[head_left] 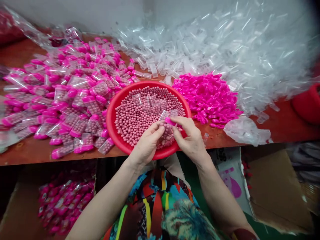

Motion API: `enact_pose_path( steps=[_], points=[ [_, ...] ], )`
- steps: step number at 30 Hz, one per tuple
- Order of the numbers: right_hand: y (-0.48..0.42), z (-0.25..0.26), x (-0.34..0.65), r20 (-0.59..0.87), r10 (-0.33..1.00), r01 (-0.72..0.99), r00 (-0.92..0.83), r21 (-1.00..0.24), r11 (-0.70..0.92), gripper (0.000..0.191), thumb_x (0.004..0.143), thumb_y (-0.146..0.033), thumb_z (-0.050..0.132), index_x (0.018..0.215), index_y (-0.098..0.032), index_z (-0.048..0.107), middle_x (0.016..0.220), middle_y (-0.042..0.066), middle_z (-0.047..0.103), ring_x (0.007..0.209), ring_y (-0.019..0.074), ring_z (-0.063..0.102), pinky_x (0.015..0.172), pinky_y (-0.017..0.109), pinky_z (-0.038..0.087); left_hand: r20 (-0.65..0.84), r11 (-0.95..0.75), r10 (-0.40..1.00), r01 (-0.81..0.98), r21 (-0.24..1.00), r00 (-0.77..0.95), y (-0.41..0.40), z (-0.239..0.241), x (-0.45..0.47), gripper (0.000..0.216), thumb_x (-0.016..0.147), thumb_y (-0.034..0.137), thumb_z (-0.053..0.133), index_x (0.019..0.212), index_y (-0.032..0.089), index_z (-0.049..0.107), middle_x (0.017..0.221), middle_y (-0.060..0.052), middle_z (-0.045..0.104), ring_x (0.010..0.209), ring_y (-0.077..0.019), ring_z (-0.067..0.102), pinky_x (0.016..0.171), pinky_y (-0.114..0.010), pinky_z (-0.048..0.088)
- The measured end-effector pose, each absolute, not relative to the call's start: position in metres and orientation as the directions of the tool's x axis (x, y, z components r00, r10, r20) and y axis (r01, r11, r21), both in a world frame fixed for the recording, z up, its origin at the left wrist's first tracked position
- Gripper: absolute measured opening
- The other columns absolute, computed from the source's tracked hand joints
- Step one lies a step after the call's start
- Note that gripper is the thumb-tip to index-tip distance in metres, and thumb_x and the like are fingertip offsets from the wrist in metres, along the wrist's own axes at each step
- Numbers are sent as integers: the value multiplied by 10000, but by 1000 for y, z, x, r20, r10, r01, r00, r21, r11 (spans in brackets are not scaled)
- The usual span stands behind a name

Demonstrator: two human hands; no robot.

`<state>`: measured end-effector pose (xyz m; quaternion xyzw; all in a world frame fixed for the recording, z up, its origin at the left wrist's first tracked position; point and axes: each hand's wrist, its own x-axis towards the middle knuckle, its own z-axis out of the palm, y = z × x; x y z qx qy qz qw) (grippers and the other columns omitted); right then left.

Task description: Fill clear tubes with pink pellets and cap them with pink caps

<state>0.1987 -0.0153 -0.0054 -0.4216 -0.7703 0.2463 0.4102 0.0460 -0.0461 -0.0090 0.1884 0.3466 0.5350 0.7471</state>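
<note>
Over a red basin point(110, 124) of pink beads point(130, 120), both my hands meet at one small clear container point(167, 131) filled with beads. My left hand point(149, 139) is closed around its body. The fingers of my right hand point(189, 136) pinch the bright pink cap point(170, 121) at its top end. Whether the cap is fully seated I cannot tell. Several clear containers point(148, 101) lie on the beads in the basin. To the right of the basin is a heap of loose pink caps point(207, 96).
A big pile of filled, capped containers point(77, 96) covers the left of the reddish table point(287, 128). Clear empty containers point(225, 43) are heaped at the back right. A plastic bag point(246, 130) lies near the front edge. Below stand cardboard boxes point(275, 186), one holding pink items point(65, 203).
</note>
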Motion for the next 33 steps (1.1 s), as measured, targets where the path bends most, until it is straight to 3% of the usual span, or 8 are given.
enact_pose_path(
  steps=[4,7,17,22,33],
  points=[
    [-18,-11,199,293,942,341,-165,-879,333,199,940,-223,581,1106,-233,690,1107,46,718,1057,185,667,975,367,528,-312,343,935,-648,680,168,-47,-12,46,188,862,268,699,1009,159,653,867,-9,648,731,-91,583,736,-219,497],
    [-20,-6,197,255,963,321,-89,-908,270,170,922,-234,619,1061,-230,717,1056,37,725,1019,178,677,950,348,537,-316,351,933,-623,699,172,-47,-12,47,204,866,275,696,1028,160,651,899,-15,654,739,-85,581,741,-211,490],
    [-24,-2,195,302,937,394,-175,-851,348,156,926,-194,608,1016,-237,727,1017,31,721,987,173,673,916,345,548,-308,360,932,-599,715,193,-46,-14,47,189,880,299,674,1013,166,654,778,4,596,631,-69,518,583,-179,411],
    [-27,-8,189,409,892,507,-195,-736,448,213,956,-174,541,1088,-202,706,1059,86,708,1021,195,669,935,389,555,-313,354,934,-549,757,171,-46,-14,45,220,886,348,660,987,155,635,694,6,575,579,-76,500,516,-180,353],
    [-30,-8,202,468,785,521,-407,-586,620,271,954,-171,517,1151,-231,693,1096,107,700,1061,242,655,939,461,570,-319,316,944,-488,814,80,-51,-10,47,244,826,354,720,972,160,689,738,0,593,608,-91,498,572,-209,408]
  ],
)
